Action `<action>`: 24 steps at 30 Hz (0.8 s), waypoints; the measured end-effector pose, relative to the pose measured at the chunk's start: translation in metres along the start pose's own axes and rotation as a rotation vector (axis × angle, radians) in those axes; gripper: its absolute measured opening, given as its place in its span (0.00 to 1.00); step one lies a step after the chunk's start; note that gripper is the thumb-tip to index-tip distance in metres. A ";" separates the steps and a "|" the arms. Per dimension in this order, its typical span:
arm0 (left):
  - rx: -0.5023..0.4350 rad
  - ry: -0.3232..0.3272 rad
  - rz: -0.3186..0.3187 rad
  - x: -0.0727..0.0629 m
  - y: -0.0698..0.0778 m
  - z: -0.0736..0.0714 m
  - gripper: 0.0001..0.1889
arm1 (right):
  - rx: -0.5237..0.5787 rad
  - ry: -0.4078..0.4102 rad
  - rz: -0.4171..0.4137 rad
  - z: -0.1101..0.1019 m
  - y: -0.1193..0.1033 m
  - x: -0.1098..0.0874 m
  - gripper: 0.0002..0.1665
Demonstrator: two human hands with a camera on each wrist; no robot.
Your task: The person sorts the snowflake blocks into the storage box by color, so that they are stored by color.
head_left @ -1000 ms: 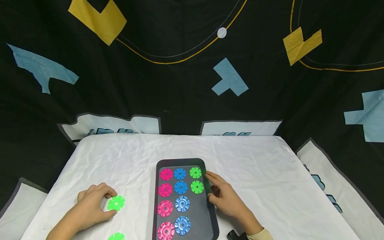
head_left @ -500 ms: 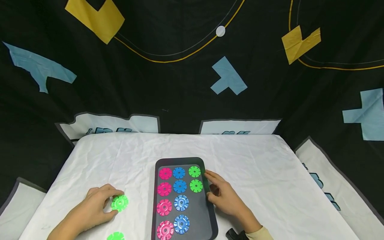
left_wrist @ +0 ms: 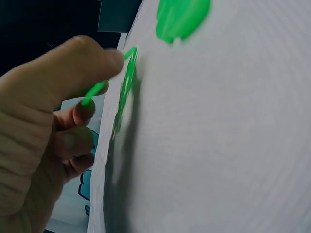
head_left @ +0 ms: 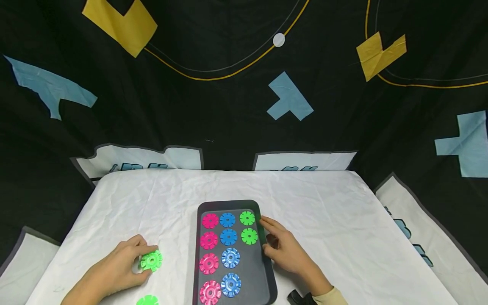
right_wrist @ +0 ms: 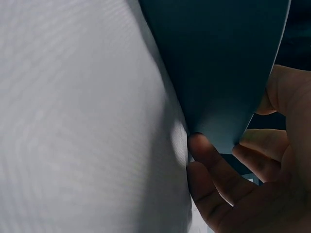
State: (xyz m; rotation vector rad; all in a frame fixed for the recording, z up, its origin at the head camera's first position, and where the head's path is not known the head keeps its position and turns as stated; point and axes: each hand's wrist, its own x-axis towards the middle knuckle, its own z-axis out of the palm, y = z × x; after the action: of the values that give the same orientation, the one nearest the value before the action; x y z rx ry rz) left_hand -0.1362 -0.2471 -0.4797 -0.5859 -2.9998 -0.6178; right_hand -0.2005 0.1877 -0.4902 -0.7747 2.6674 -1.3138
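Observation:
My left hand (head_left: 118,264) pinches a green notched plastic disc (head_left: 151,261) by its edge, thumb and index finger on either side, over the left part of the table. In the left wrist view the disc (left_wrist: 126,87) stands nearly edge-on, close to the white cloth. A second green disc (head_left: 148,300) lies nearer the front, cut off by the frame. My right hand (head_left: 286,250) touches the right side of a dark tray (head_left: 255,271), fingers spread along its outer wall and rim. Inside the tray lie pink discs (head_left: 209,263), blue discs (head_left: 230,257) and green discs (head_left: 249,236) in three columns.
A wrinkled white cloth (head_left: 324,212) covers the table. Black fabric (head_left: 228,114) with blue and yellow patches hangs behind it. Beside the right wrist lies a small black object (head_left: 299,298), partly cut off by the frame.
My left hand has shifted a little to the right, and the pinched green disc has moved with it. My right hand stays at the tray's side.

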 end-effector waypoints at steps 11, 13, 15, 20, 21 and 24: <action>-0.033 0.275 0.282 0.006 -0.002 0.005 0.20 | -0.006 0.003 0.003 0.000 0.000 -0.002 0.40; -0.073 0.315 0.311 0.008 0.000 0.005 0.21 | -0.010 0.001 0.004 0.000 0.000 -0.001 0.40; -0.113 0.342 0.330 0.012 0.004 0.003 0.21 | -0.011 0.000 0.006 0.000 0.000 -0.001 0.40; -0.166 0.373 0.327 0.023 0.020 -0.005 0.22 | -0.014 0.000 0.009 0.000 -0.001 0.000 0.39; -0.176 0.374 0.326 0.026 0.024 -0.007 0.22 | -0.015 0.000 0.009 0.000 -0.001 0.000 0.39; -0.201 0.373 0.339 0.035 0.034 -0.011 0.23 | -0.020 0.001 0.004 0.000 -0.001 0.001 0.39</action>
State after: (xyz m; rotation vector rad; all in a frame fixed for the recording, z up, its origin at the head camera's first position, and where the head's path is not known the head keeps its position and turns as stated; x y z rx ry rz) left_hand -0.1564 -0.2097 -0.4536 -0.8558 -2.4379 -0.8902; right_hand -0.2004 0.1866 -0.4897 -0.7704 2.6849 -1.2890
